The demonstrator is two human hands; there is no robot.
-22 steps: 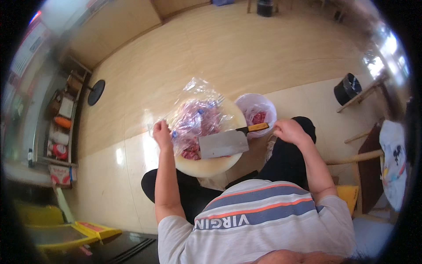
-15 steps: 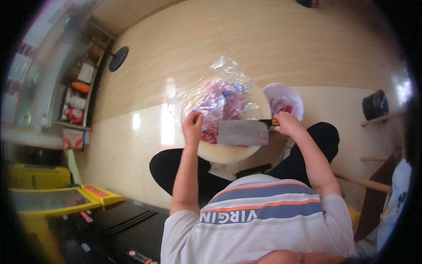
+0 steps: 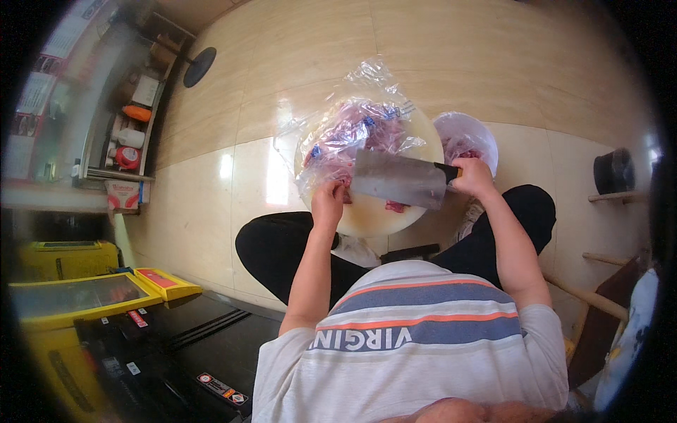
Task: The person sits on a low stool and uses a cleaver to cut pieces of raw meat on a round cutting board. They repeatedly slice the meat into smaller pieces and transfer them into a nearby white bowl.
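Note:
A round pale cutting board (image 3: 381,224) sits low in front of me. On its far part lies raw meat (image 3: 360,130) under and among a crumpled clear plastic bag (image 3: 374,74). My right hand (image 3: 474,176) grips the dark handle of a broad cleaver (image 3: 398,178), its blade slanting over the board's middle. My left hand (image 3: 327,204) is closed at the board's near left, fingertips pinched on a small piece of meat (image 3: 346,189) beside the blade. Another small meat piece (image 3: 395,206) lies by the blade's near edge. The blade hides part of the board.
A white bowl (image 3: 486,134) with some meat stands against the board's right side. My legs in dark trousers (image 3: 271,247) flank the board. At left are a shelf of goods (image 3: 130,134) and a yellow-framed black case (image 3: 204,345). Wooden rungs (image 3: 606,259) stand at right.
My left hand has shifted to the meat near the board's front left. The cleaver has tilted and moved slightly away from me, exposing a small meat piece. The whole view has shifted a little.

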